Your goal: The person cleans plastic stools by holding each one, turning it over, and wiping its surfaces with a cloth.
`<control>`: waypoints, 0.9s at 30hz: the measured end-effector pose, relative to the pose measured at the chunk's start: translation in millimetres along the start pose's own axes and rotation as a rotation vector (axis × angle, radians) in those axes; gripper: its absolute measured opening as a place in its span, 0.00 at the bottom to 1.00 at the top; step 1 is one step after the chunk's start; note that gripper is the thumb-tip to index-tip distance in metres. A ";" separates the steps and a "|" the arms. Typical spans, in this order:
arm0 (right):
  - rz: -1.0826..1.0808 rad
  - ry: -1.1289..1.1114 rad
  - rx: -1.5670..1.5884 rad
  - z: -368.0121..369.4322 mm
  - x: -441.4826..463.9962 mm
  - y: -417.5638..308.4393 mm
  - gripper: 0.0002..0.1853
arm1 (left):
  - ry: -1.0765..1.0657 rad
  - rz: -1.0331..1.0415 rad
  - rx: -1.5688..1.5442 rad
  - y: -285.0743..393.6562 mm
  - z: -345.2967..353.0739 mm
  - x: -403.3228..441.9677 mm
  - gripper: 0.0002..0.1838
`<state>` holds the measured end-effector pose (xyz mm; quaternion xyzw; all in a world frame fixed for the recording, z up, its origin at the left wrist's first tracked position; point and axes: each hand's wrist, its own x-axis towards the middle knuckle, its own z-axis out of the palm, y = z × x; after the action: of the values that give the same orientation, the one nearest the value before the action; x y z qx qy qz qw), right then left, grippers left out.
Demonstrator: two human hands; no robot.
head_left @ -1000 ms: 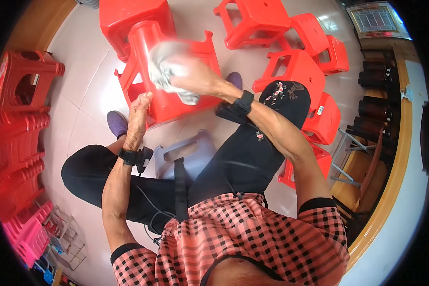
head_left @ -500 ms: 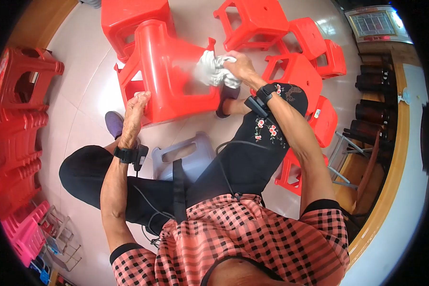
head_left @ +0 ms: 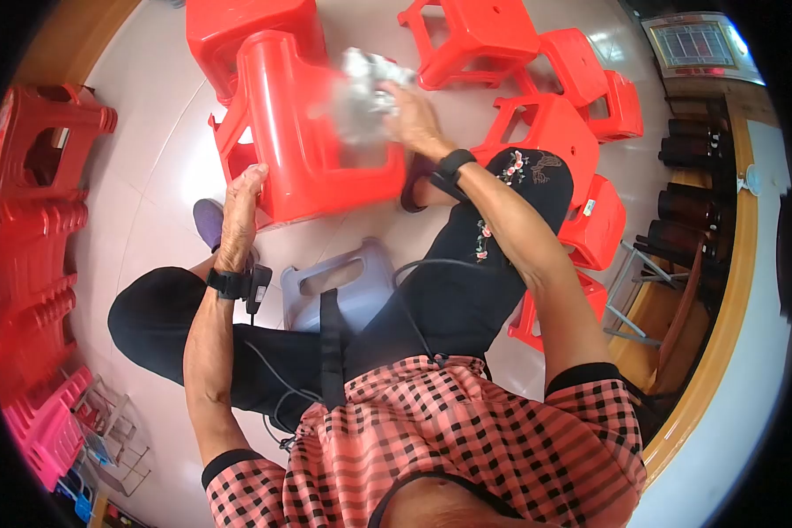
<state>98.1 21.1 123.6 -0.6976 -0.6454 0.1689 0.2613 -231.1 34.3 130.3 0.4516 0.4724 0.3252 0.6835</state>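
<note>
A red plastic stool (head_left: 282, 132) lies tipped on its side in front of my knees. My left hand (head_left: 245, 195) is closed on its near left edge. A crumpled white-grey cloth (head_left: 365, 79), partly blurred by motion, is bunched in the fingers of my right hand (head_left: 412, 119). The cloth is over the right part of the stool; whether it touches the plastic I cannot tell. Below the stool, a grey-blue plastic stool (head_left: 361, 286) shows between my legs.
Another red stool (head_left: 251, 35) stands just behind the tipped one. More red stools (head_left: 550, 141) stand on the right. Tall stacks of red stools (head_left: 26, 229) line the left side, with pink stools (head_left: 53, 422) below. A folding chair (head_left: 634, 299) is at the right.
My right hand and the cloth have moved up and left across the stool's right side. The stool has shifted slightly. My left hand keeps its hold, a little lower left.
</note>
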 end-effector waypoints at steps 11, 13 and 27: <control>0.941 -0.220 0.479 -19.5 -18.6 29.5 0.16 | -0.196 -0.041 0.384 24.7 13.2 -2.1 0.20; 0.876 -0.306 0.669 15.0 -25.2 64.0 0.16 | -0.178 -0.039 0.343 17.9 18.0 -4.6 0.22; 0.532 -0.643 0.598 10.4 -32.7 -27.6 0.27 | -0.077 0.447 1.265 -14.6 20.2 -8.6 0.40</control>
<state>66.2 -8.8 128.0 -0.6453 -0.4169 0.6126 0.1857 -214.9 15.0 122.7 0.8632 0.4426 0.1032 0.2199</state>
